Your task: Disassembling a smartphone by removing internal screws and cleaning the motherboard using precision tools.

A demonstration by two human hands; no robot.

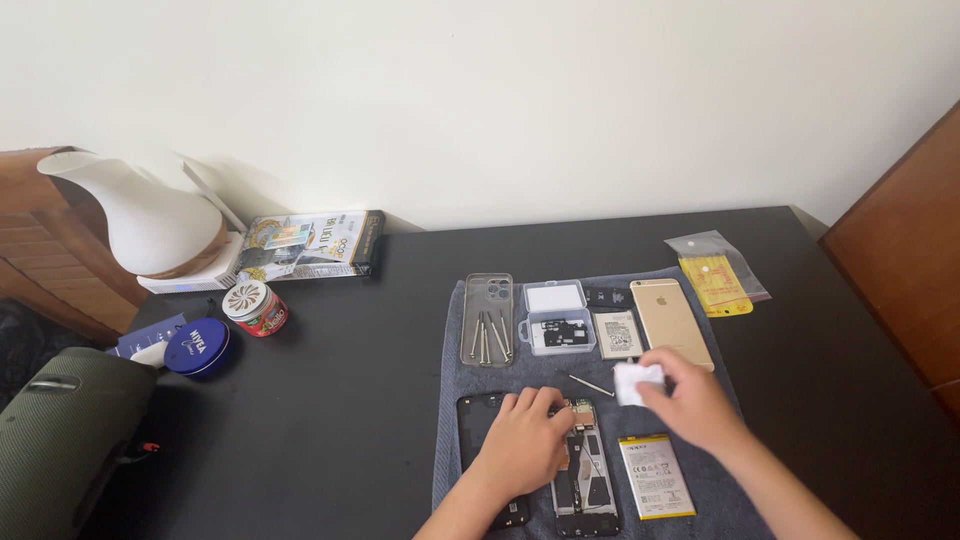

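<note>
Fingers of left hand (522,440) press flat on opened phone (585,470), gripping nothing; right hand (690,400) pinches white cloth (636,380).

A person's left hand (522,440) presses flat on an opened phone (585,468) lying on a grey cloth (452,400), while the right hand (690,400) pinches a small white wipe (636,380) just above it; a loose battery (656,475) lies below the right wrist.

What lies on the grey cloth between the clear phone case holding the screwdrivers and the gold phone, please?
In the head view, a small clear plastic parts box and a flat battery-like part lie between the clear case and gold phone.
</note>
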